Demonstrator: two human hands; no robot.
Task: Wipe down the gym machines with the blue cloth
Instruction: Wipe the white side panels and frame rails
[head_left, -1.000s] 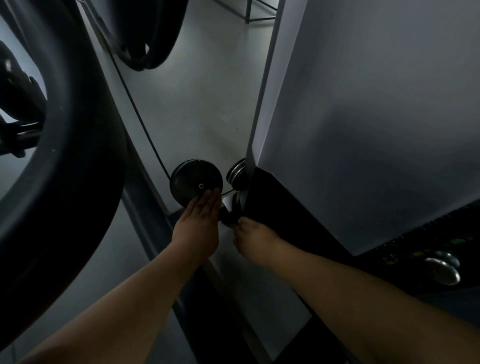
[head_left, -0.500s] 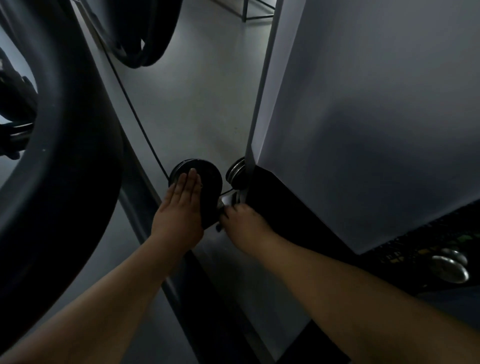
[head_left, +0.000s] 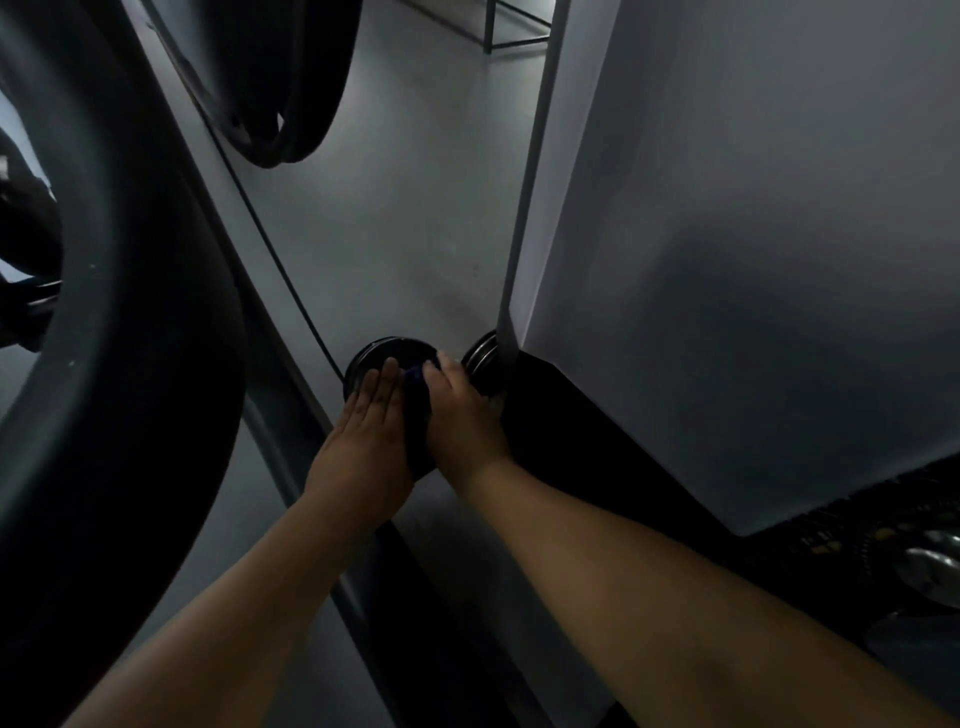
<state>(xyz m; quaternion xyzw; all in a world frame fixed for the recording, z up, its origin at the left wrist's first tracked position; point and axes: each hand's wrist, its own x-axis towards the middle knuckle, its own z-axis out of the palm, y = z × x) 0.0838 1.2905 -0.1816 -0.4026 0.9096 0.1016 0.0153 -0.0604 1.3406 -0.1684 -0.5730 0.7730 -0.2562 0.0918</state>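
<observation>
Grey gym floor, dimly lit, behind all items.
Left hand: fingers straight and together, laid flat on black round disc; judged to steady the disc against turning during the wipe.
Right hand: fingers curled round blue cloth, holding it against the disc's right side. Cloth bunched between both hands, dark lower fold hanging.
Black cable running up-left from the disc.
Chrome disc just beside, half hidden by pale panel.
Large black curved part at left, cut off, not identifiable.
Right fingertips mostly hidden; cloth's full extent lost in shadow.
</observation>
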